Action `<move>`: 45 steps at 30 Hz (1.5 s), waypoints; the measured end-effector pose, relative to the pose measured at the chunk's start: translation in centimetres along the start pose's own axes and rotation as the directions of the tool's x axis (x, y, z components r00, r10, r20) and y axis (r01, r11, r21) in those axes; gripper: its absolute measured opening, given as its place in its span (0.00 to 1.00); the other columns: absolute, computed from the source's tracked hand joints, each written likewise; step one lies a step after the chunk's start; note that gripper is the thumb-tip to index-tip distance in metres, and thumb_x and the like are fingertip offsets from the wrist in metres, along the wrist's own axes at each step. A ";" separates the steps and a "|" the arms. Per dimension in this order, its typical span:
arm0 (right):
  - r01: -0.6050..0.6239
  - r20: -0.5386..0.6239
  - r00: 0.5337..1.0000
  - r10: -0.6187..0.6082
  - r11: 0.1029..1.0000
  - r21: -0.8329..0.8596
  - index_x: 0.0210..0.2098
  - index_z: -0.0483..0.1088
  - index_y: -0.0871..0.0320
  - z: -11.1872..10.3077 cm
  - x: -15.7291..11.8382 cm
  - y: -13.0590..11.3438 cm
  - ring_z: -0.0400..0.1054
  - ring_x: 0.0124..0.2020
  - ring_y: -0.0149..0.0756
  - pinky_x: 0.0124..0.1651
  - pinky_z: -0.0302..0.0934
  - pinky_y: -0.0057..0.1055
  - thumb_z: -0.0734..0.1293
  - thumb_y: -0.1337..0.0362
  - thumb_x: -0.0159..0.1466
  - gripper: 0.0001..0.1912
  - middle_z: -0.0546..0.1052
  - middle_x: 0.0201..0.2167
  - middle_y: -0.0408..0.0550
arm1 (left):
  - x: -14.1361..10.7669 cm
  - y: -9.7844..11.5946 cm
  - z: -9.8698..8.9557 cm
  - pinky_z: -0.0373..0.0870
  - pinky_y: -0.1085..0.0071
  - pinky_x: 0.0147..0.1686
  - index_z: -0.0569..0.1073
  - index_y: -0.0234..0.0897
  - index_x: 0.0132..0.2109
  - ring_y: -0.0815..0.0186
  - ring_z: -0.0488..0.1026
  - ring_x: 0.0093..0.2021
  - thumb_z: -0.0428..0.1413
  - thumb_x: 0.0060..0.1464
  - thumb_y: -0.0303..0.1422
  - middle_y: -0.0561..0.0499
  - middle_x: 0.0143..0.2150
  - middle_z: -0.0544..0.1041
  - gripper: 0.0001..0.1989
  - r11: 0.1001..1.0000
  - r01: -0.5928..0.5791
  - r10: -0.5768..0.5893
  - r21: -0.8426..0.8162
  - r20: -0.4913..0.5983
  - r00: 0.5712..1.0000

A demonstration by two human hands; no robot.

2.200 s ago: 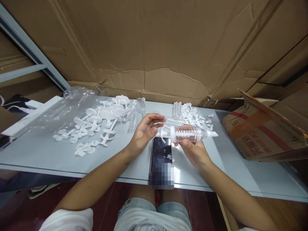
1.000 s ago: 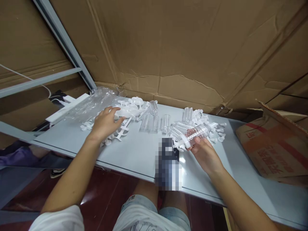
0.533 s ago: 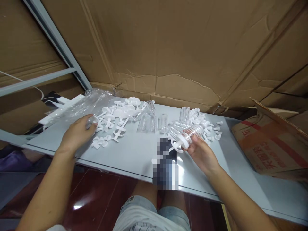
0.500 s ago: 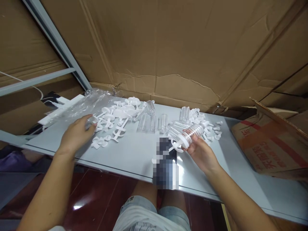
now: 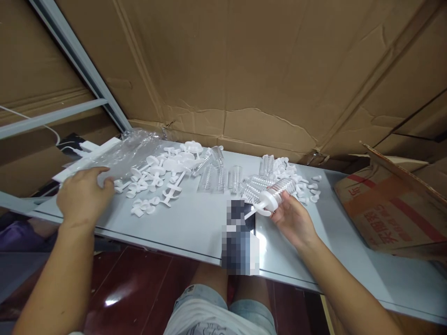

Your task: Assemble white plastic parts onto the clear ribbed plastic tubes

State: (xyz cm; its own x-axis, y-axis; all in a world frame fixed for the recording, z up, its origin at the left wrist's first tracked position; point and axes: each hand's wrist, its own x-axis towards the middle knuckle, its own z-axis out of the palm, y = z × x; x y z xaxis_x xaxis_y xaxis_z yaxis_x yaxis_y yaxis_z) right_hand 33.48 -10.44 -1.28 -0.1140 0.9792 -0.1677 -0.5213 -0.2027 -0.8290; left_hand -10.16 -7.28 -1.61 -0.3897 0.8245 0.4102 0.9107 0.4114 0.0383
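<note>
My right hand (image 5: 291, 216) is wrapped round a clear ribbed plastic tube (image 5: 284, 186). A white collar and a white rod with a curved crosspiece stick out of its lower left end. My left hand (image 5: 85, 193) is over the left part of the table, its thumb and curved fingers apart, close to a crumpled clear plastic bag (image 5: 138, 142). To its right spreads a pile of white plastic parts (image 5: 178, 163), rods with discs and crosspieces among them. Several more clear ribbed tubes (image 5: 237, 177) lie mid-table. Small white knob-like pieces (image 5: 282, 167) are heaped behind my right hand.
A dark flat object (image 5: 240, 251), partly pixelated, lies at the front edge of the grey table (image 5: 188, 223). An open cardboard box (image 5: 391, 214) stands at the right. Cardboard (image 5: 226, 70) walls the back; a metal post (image 5: 80, 65) rises at the left, near a white power strip (image 5: 57, 178).
My left hand has moved left, away from the white parts and towards the bag's near end. In my right hand, the tube and its white end have turned slightly.
</note>
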 end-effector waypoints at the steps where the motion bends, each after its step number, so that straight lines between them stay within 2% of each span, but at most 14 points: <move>1: 0.000 0.000 1.000 0.000 1.000 -0.004 0.32 0.74 0.55 0.0 0.0 0.0 0.67 0.26 0.33 0.30 0.61 0.30 0.70 0.54 0.54 0.12 0.75 0.26 0.43 | 0.1 -0.2 -0.4 0.68 0.52 0.47 0.68 0.36 0.56 0.45 0.69 0.52 0.40 0.57 0.41 0.39 0.55 0.71 0.26 1.000 -0.001 0.000 0.024 0.026 1.000; 7: 0.009 -0.020 1.000 -0.010 0.999 -0.042 0.31 0.74 0.54 0.0 -0.1 0.1 0.67 0.27 0.35 0.30 0.62 0.31 0.69 0.54 0.55 0.11 0.75 0.26 0.44 | 0.4 -1.9 -1.3 0.67 0.46 0.47 0.58 0.42 0.63 0.40 0.65 0.56 0.41 0.54 0.38 0.43 0.66 0.58 0.28 0.997 0.083 -0.083 0.007 0.023 0.996; 9: 0.010 -0.018 1.000 -0.011 0.999 -0.035 0.32 0.74 0.54 0.0 0.0 0.1 0.67 0.27 0.35 0.30 0.62 0.31 0.69 0.54 0.55 0.11 0.76 0.26 0.44 | 0.9 -2.7 -1.0 0.65 0.46 0.49 0.56 0.42 0.64 0.40 0.64 0.57 0.44 0.52 0.38 0.42 0.67 0.56 0.31 0.992 0.122 -0.121 -0.011 0.079 0.990; 12: 0.002 -0.007 1.000 -0.002 1.000 -0.005 0.32 0.74 0.55 0.0 0.0 0.0 0.67 0.27 0.33 0.30 0.62 0.30 0.69 0.55 0.56 0.11 0.76 0.27 0.43 | 1.8 -3.7 -0.4 0.65 0.48 0.50 0.56 0.39 0.64 0.41 0.64 0.57 0.46 0.50 0.36 0.39 0.65 0.60 0.33 0.986 0.164 -0.156 -0.022 0.208 0.966; 17: -0.022 -0.006 1.000 0.022 0.997 0.080 0.33 0.73 0.55 0.0 0.1 0.0 0.70 0.31 0.34 0.34 0.65 0.30 0.68 0.55 0.57 0.10 0.77 0.31 0.43 | 2.4 -4.1 0.3 0.67 0.54 0.49 0.64 0.42 0.60 0.49 0.69 0.53 0.45 0.50 0.36 0.46 0.60 0.68 0.28 0.971 0.239 -0.226 -0.005 0.310 0.923; 20: -0.055 -0.019 0.998 0.057 0.993 0.105 0.33 0.73 0.55 -0.1 0.2 0.0 0.71 0.32 0.34 0.32 0.66 0.30 0.67 0.54 0.57 0.11 0.78 0.32 0.43 | 2.6 -4.0 0.5 0.66 0.55 0.49 0.66 0.44 0.58 0.51 0.70 0.52 0.45 0.50 0.36 0.48 0.57 0.71 0.27 0.979 0.204 -0.201 0.020 0.291 0.935; 22: -0.066 -0.030 0.997 0.069 0.992 0.104 0.32 0.72 0.55 0.0 0.2 -0.1 0.71 0.31 0.34 0.31 0.66 0.29 0.67 0.54 0.57 0.11 0.78 0.31 0.43 | 2.8 -4.0 0.5 0.66 0.52 0.48 0.64 0.44 0.59 0.49 0.68 0.52 0.44 0.51 0.36 0.46 0.56 0.71 0.27 0.984 0.173 -0.177 0.037 0.212 0.961; 25: -0.067 -0.048 0.996 0.072 0.992 0.103 0.33 0.72 0.55 0.1 0.2 -0.2 0.72 0.32 0.35 0.32 0.67 0.29 0.68 0.54 0.56 0.11 0.78 0.32 0.43 | 3.6 -4.3 0.5 0.63 0.45 0.46 0.63 0.41 0.59 0.41 0.62 0.56 0.43 0.53 0.40 0.38 0.61 0.63 0.27 0.979 0.188 -0.197 0.079 0.125 0.972; 28: -0.067 -0.058 0.996 0.072 0.993 0.098 0.34 0.73 0.55 0.2 0.1 -0.3 0.72 0.32 0.36 0.33 0.67 0.29 0.69 0.54 0.55 0.12 0.79 0.32 0.44 | 4.9 -4.9 0.7 0.61 0.44 0.47 0.63 0.34 0.59 0.37 0.56 0.59 0.43 0.53 0.44 0.32 0.64 0.54 0.29 0.969 0.214 -0.231 0.121 0.148 0.962; 33: -0.065 -0.071 0.995 0.073 0.992 0.111 0.32 0.72 0.55 0.3 0.1 -0.3 0.72 0.32 0.37 0.33 0.67 0.30 0.69 0.55 0.54 0.11 0.79 0.32 0.45 | 6.1 -5.1 0.8 0.62 0.48 0.48 0.72 0.36 0.49 0.43 0.62 0.55 0.43 0.53 0.46 0.38 0.54 0.68 0.26 0.983 0.085 -0.114 0.160 0.180 0.977; 35: -0.062 -0.072 0.995 0.071 0.991 0.121 0.31 0.72 0.55 0.3 0.1 -0.3 0.72 0.31 0.37 0.33 0.67 0.30 0.69 0.55 0.54 0.10 0.78 0.31 0.45 | 5.8 -4.3 0.2 0.64 0.49 0.46 0.72 0.36 0.48 0.45 0.65 0.53 0.42 0.55 0.46 0.40 0.51 0.71 0.25 0.993 0.029 -0.039 0.111 0.091 0.995; 37: -0.064 -0.066 0.995 0.072 0.990 0.128 0.30 0.72 0.55 0.3 0.2 -0.3 0.71 0.31 0.36 0.32 0.67 0.29 0.69 0.56 0.55 0.10 0.78 0.31 0.44 | 5.2 -2.8 -0.8 0.65 0.50 0.46 0.72 0.34 0.50 0.48 0.67 0.52 0.39 0.57 0.44 0.40 0.51 0.72 0.25 0.999 0.018 -0.013 0.041 -0.125 0.992; 42: -0.067 -0.084 0.994 0.077 0.991 0.118 0.32 0.72 0.56 0.3 0.2 -0.3 0.70 0.30 0.35 0.31 0.66 0.29 0.69 0.56 0.55 0.10 0.78 0.31 0.44 | 3.0 2.0 -4.5 0.64 0.61 0.51 0.73 0.34 0.45 0.57 0.70 0.51 0.43 0.59 0.39 0.44 0.46 0.76 0.19 0.969 -0.193 0.110 -0.154 -0.430 0.896; 45: -0.047 -0.085 0.995 0.053 0.996 0.078 0.33 0.72 0.55 0.2 0.2 -0.3 0.71 0.31 0.37 0.33 0.66 0.31 0.69 0.55 0.56 0.11 0.78 0.32 0.46 | 1.5 5.2 -6.0 0.65 0.69 0.50 0.72 0.33 0.44 0.63 0.71 0.49 0.45 0.59 0.35 0.46 0.46 0.76 0.15 0.885 -0.371 0.191 -0.281 -0.507 0.841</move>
State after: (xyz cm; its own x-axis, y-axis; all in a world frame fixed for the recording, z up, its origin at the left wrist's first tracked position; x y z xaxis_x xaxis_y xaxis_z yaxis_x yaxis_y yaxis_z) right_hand 33.48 -10.22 -0.98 -0.0693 0.9641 -0.2565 -0.5795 -0.2482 -0.7763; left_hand -5.20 -6.26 4.70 -0.0841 0.5748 0.8139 0.9891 -0.0506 0.1380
